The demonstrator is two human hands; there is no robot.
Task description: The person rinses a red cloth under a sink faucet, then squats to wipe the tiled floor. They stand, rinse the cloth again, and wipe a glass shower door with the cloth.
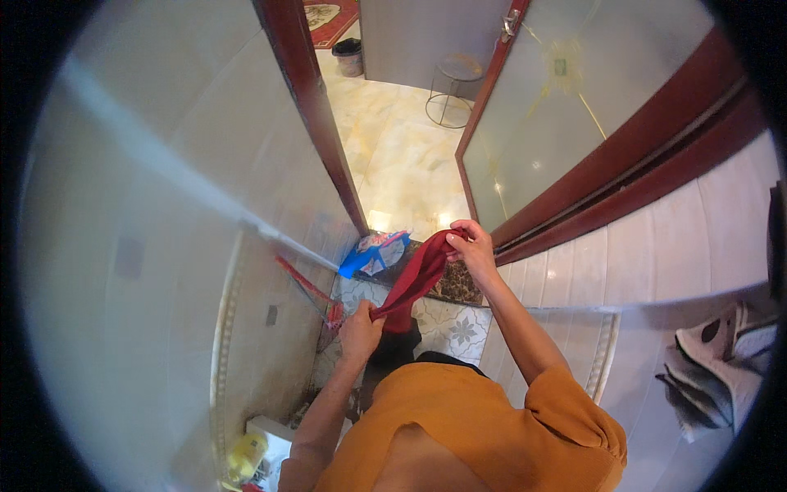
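A dark red cloth (409, 288) is stretched between my two hands at waist height and sags a little in the middle. My left hand (361, 329) pinches its lower left end. Farther forward and to the right, my right hand (470, 247) grips the upper end between thumb and fingers. Beyond the cloth, a blue and white plastic package (380, 253) lies by the doorway's dark marble threshold (458, 284). Whether the cloth is a garment cannot be told.
A red-framed glass door (553, 123) stands ajar on the right. A red-handled brush or broom (301, 286) leans by the left wall. Past the doorway are a round stool (460, 67) and a bin (348, 58). Towels (719, 369) hang at the right.
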